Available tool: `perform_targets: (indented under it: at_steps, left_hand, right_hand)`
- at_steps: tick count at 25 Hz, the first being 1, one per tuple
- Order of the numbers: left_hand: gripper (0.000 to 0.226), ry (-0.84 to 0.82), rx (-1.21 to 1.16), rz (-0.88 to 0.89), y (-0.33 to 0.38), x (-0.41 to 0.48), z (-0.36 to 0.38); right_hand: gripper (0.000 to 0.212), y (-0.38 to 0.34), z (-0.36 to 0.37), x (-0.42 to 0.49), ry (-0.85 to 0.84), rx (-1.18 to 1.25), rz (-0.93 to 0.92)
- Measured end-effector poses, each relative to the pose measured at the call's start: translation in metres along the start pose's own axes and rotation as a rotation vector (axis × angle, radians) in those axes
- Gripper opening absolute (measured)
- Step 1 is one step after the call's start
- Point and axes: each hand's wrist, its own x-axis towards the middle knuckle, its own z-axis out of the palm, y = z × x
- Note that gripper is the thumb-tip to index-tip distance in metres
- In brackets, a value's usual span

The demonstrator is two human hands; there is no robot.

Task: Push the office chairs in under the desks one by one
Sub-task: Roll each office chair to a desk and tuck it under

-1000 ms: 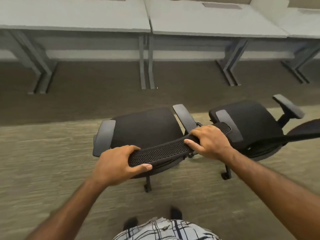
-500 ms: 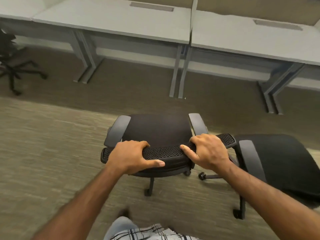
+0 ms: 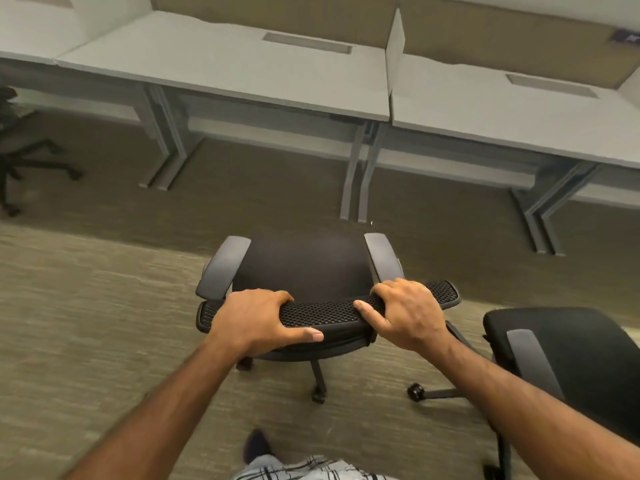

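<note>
A small dark label [image 3: 625,37] is sitting on the tan partition [image 3: 277,12] in the upper right corner of the frame, and its pale writing is coming out too blurred to read; no other writing is showing. The office chair [image 3: 304,268] is standing in the middle of the frame on the carpet [image 3: 86,323], its seat facing the grey counter [image 3: 242,71] and stopping short of the counter's legs, so it is not yet under it. The left hand [image 3: 258,320] is gripping the mesh top of the backrest [image 3: 325,311], fingers [image 3: 277,296] curling over the far edge and the thumb lying along the near side. The right hand [image 3: 407,313] is gripping the same edge further right, its fingers [image 3: 384,289] wrapping over the top. The backrest is hiding the rear of the seat, and only part of the wheeled base is peeking out below. A second chair [image 3: 581,355] is being cut off by the right edge and partly covered by the right forearm. A third chair [image 3: 20,161] is showing only its base at the left edge. A second counter [image 3: 502,109] is running off the upper right. At the bottom edge a dark shoe [image 3: 256,445] and checked cloth [image 3: 304,469] are blurring.
</note>
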Motion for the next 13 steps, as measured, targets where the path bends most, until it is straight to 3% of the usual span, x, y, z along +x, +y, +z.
perform_targets:
  at_steps: [4, 13]
  left_hand:
    - [0.114, 0.003, -0.011, -0.018, -0.044, 0.023, -0.015]
    - [0.1, 0.074, -0.001, -0.079, -0.15, 0.077, -0.058]
  right_hand:
    - [0.082, -0.024, 0.008, 0.049, 0.011, 0.024, 0.016]
    - [0.064, -0.071, 0.025, 0.182, 0.087, 0.048, -0.06]
